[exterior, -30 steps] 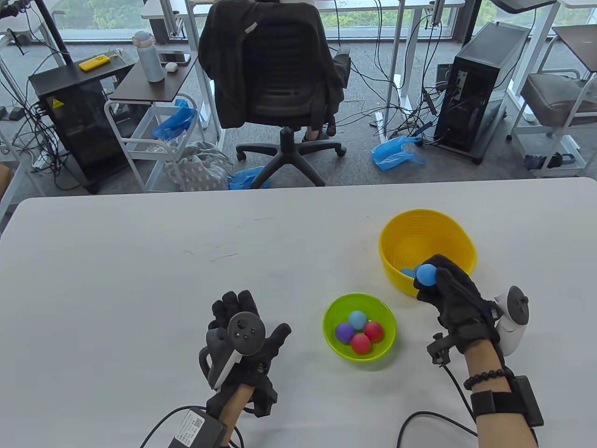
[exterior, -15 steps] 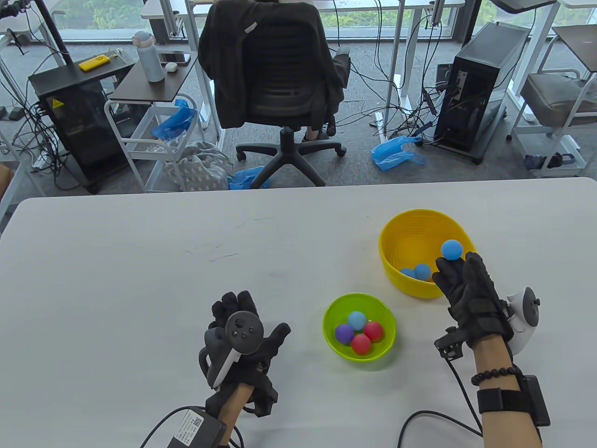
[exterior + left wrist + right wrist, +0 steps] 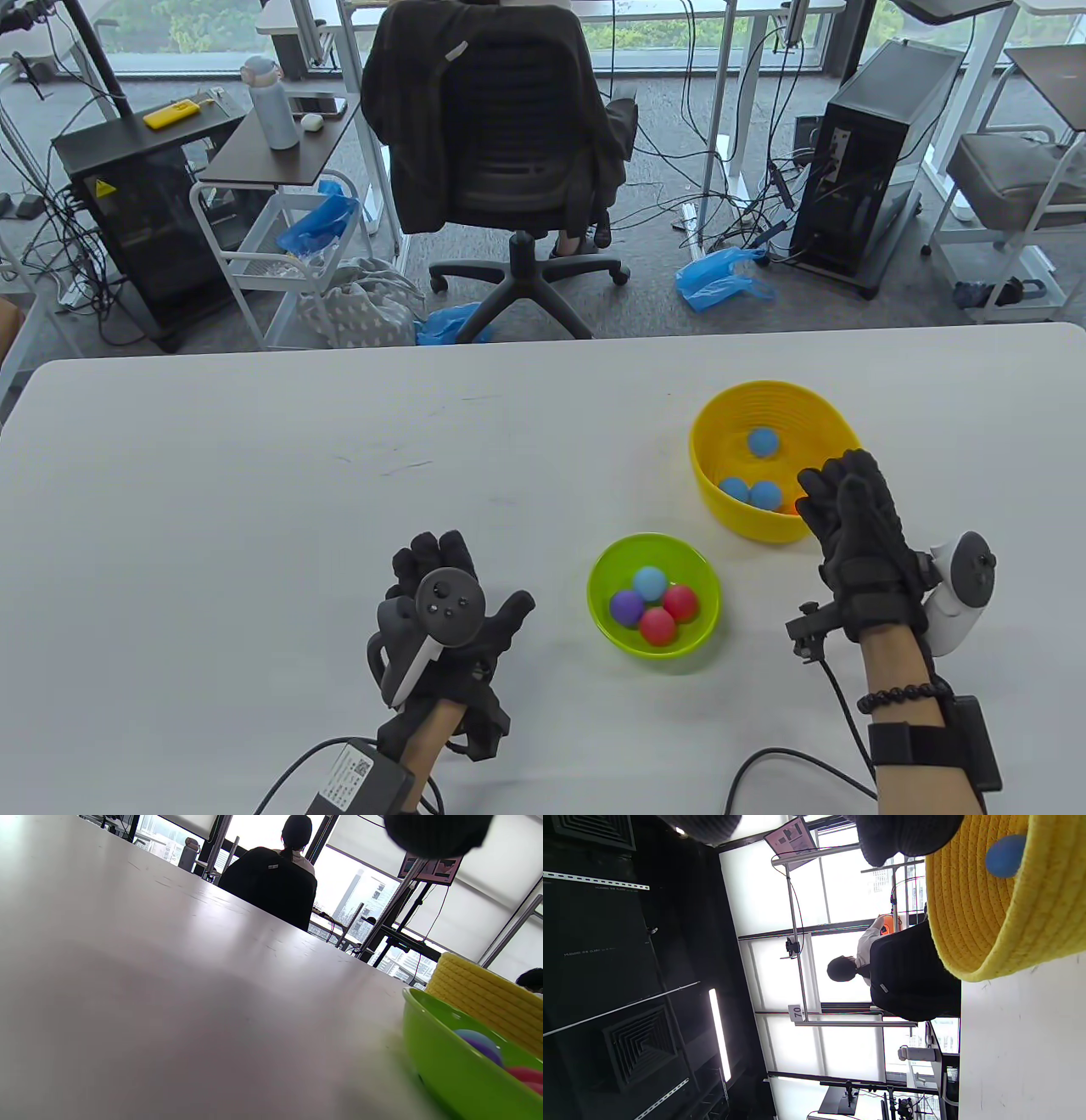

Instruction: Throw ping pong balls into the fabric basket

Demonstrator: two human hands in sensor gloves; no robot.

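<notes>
The yellow fabric basket stands on the white table at the right and holds three blue balls; one blue ball is near its middle, also seen in the right wrist view. My right hand is open and empty at the basket's near right rim. A green bowl in front holds a blue ball, a purple ball and two red balls. My left hand rests on the table left of the bowl, fingers spread, holding nothing. The left wrist view shows the bowl and basket.
The white table stretches wide to the left and behind. Beyond its far edge stand an office chair with a black jacket, a computer tower and floor cables. Glove cables trail at the near edge.
My right hand carried a blue ball up over the basket's near rim, opened and let it go. The ball now lies inside the basket. My left hand barely moved.
</notes>
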